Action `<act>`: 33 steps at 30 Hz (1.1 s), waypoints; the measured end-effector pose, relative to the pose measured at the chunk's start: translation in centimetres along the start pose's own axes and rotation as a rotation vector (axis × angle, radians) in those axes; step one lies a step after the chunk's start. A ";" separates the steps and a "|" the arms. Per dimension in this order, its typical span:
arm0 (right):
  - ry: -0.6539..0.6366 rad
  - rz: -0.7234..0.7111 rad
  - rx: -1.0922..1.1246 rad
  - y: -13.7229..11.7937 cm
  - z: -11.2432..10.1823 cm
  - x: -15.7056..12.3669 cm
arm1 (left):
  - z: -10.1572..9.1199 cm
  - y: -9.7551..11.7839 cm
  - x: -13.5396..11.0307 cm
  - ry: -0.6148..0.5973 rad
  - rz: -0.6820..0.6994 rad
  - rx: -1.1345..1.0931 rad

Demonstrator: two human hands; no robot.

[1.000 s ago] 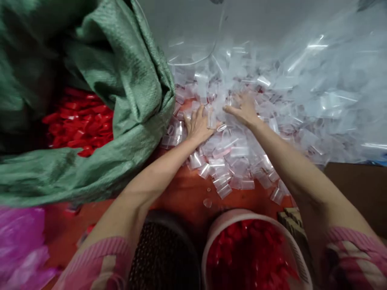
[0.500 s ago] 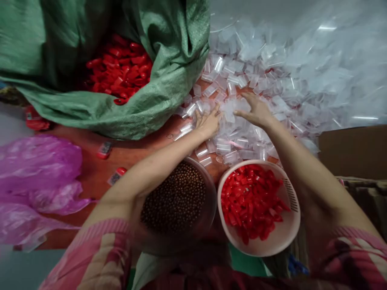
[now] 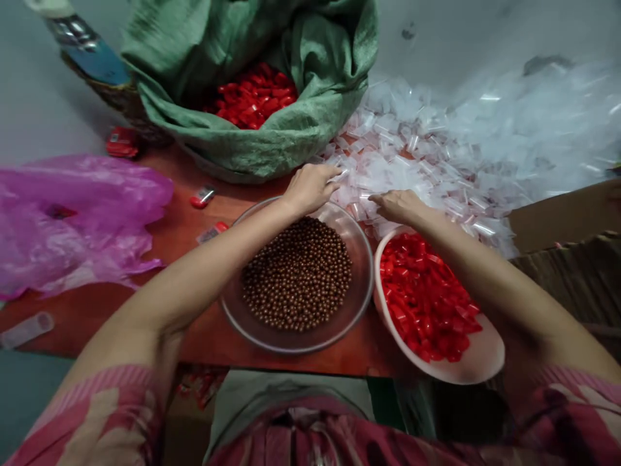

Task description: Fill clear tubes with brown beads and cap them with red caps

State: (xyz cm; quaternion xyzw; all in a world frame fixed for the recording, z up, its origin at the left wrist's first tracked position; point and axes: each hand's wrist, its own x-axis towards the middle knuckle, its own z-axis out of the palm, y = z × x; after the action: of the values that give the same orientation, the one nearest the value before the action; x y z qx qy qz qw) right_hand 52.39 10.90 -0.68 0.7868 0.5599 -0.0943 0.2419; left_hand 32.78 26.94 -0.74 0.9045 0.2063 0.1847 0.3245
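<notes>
My left hand [image 3: 313, 188] reaches over the far rim of a metal bowl [image 3: 356, 310], at the near left edge of a heap of small clear plastic cases [image 3: 388, 168]. Its thumb and forefinger are apart, near a few of the cases. Over the near side of the same heap is my right hand [image 3: 398, 206], palm down, fingers stretched to the left; their undersides are hidden. Brown, shiny beads [image 3: 301, 278] fill the bowl's bottom. Just right of it, below my right forearm, stands a pale plastic basket [image 3: 490, 362] holding red plastic pieces [image 3: 422, 298].
A green woven sack [image 3: 272, 152] with more red pieces [image 3: 257, 94] stands at the back. To the left lie a purple plastic bag [image 3: 77, 220], small red-and-clear items [image 3: 202, 197] and a clear tube [image 3: 26, 330]. Cardboard [image 3: 567, 217] borders the right side. A bottle [image 3: 87, 48] is at the far left.
Both hands have drawn back toward me from the middle of the heap, with fingers less spread. The camera view has shifted, so the bead bowl shows more fully.
</notes>
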 end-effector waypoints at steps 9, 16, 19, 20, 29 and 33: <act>0.422 -0.199 1.333 -10.4 -1.2 -11.0 | -2.5 2.6 -20.0 0.180 -0.093 -0.469; 0.372 -0.358 1.742 -21.1 0.8 -18.3 | 0.4 6.4 -27.6 0.223 -0.144 -0.957; 0.399 -0.406 1.705 -22.2 0.8 -19.2 | 0.5 6.6 -28.7 0.321 -0.152 -0.882; 0.419 -0.419 1.687 -22.3 0.7 -19.4 | 0.4 6.6 -29.0 0.359 -0.150 -0.817; 0.734 -0.254 1.411 -23.8 -0.1 -20.9 | 0.2 5.8 -28.8 0.640 -0.047 -0.342; 0.671 -0.260 1.422 -24.1 -0.8 -18.7 | 0.8 5.3 -27.7 0.658 -0.037 -0.315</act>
State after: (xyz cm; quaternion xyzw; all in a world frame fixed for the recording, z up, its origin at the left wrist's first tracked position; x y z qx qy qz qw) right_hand 23.30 1.82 1.21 0.6675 0.4958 -0.2143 -0.5125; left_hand 11.07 9.17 -3.32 0.7317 0.2849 0.4896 0.3791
